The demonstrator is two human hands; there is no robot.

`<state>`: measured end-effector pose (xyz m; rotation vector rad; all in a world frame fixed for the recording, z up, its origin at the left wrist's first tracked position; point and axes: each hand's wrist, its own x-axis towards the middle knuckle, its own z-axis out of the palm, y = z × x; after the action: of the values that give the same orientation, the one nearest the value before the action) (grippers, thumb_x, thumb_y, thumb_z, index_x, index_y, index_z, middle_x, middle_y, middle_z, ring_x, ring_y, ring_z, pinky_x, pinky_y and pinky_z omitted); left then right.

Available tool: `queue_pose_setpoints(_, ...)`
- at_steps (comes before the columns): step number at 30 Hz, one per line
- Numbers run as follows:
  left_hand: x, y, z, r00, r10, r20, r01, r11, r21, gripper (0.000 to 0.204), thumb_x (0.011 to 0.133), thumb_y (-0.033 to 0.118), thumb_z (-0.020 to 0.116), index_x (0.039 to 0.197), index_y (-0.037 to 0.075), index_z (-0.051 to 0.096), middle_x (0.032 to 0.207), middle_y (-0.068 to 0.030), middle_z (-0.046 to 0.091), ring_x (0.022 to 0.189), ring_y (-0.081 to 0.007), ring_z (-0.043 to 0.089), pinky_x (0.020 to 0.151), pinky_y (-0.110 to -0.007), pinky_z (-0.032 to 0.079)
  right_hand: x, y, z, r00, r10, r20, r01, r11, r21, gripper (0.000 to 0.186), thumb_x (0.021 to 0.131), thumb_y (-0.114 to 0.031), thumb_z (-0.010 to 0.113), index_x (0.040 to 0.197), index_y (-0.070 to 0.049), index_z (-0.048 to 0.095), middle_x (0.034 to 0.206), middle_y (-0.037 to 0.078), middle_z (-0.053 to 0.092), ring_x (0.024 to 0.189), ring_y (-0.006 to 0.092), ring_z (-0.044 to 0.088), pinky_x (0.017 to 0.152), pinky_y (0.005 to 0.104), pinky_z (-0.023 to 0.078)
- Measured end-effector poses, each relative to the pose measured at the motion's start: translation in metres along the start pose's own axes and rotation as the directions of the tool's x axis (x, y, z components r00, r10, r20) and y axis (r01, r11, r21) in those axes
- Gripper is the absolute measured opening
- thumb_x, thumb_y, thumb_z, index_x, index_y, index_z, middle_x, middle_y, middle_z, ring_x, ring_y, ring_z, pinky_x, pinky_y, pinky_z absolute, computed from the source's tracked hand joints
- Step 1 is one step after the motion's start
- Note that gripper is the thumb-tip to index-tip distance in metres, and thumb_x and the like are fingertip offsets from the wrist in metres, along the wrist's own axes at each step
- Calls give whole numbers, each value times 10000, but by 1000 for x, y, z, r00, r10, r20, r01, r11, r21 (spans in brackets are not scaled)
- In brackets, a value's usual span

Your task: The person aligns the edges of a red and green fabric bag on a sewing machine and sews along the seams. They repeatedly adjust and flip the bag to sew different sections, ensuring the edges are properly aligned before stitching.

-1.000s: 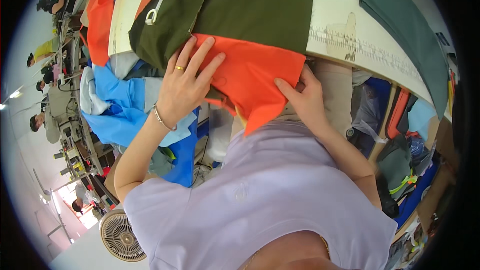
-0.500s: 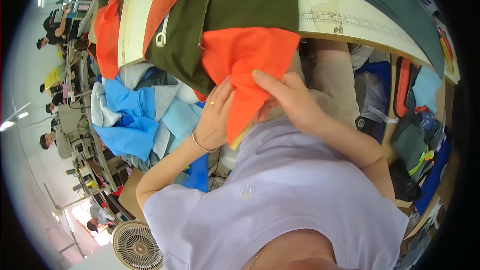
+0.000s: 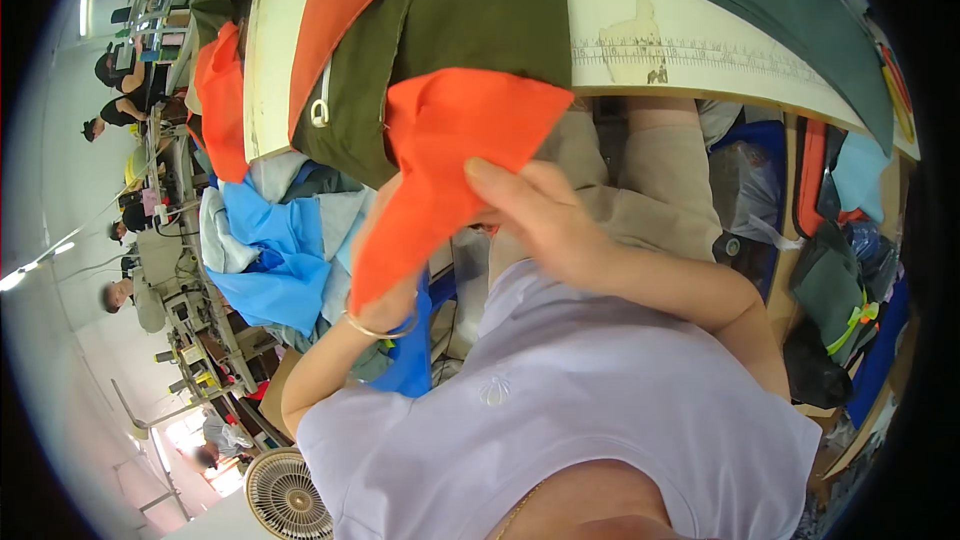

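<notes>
An orange piece of cloth [image 3: 440, 155] hangs over the near edge of the table, joined to or lying against a dark olive fabric [image 3: 485, 15]. My right hand [image 3: 545, 215] grips the orange cloth, thumb on top and fingers beneath it. Under the cloth's lower left part is my left hand [image 3: 398, 302], with a bracelet at its wrist. The cloth covers its fingers, so their closing cannot be seen. To the left on the olive fabric, a white cord loop [image 3: 320, 113] shows beside a long orange-red strip [image 3: 340, 5].
The white table [image 3: 690, 65] bears a printed ruler scale and a grey-green fabric [image 3: 765, 25]. Blue and grey cloth [image 3: 265, 255] is heaped at the left. Bagged and folded pieces [image 3: 745, 185] lie at the right. A fan [image 3: 288, 493] stands lower left; people and sewing machines [image 3: 195, 325] are beyond.
The orange cloth's lower tip has swung left and now covers most of my left hand. My right hand has shifted left and slightly down with the cloth.
</notes>
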<state>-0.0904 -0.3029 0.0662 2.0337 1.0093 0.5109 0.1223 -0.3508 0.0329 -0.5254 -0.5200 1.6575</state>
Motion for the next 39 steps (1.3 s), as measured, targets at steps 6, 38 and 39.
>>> queue_pose_setpoints(6, 58, 38, -94, 968, -247, -46, 246, 969, -40, 312, 902, 56, 645, 1192, -56, 673, 1129, -120, 719, 1047, -197, 679, 941, -310, 527, -13, 24, -96, 935, -157, -318, -41, 844, -535, 513, 901, -273, 723, 1294, 31, 595, 1250, 129, 657, 1074, 222, 641, 896, 322, 520)
queue_pose_setpoints(38, 301, -2, 59, 824, 561, 75, -503, 663, 554, 183, 900, 115, 624, 1066, 86, 696, 868, -76, 620, 674, -272, 649, 567, -392, 525, -24, 22, -97, 979, 172, -108, -202, 769, -606, 302, 896, -155, 710, 1133, 28, 678, 918, 146, 730, 835, 119, 662, 744, 313, 534)
queue_pose_setpoints(39, 303, -3, 60, 797, 595, 107, -543, 626, 559, 193, 896, 117, 630, 1075, 89, 698, 901, -66, 632, 678, -265, 652, 571, -385, 529, -18, 14, -97, 976, 107, -189, -191, 837, -513, 293, 905, -146, 706, 1135, 33, 680, 935, 131, 736, 848, 113, 661, 757, 302, 537)
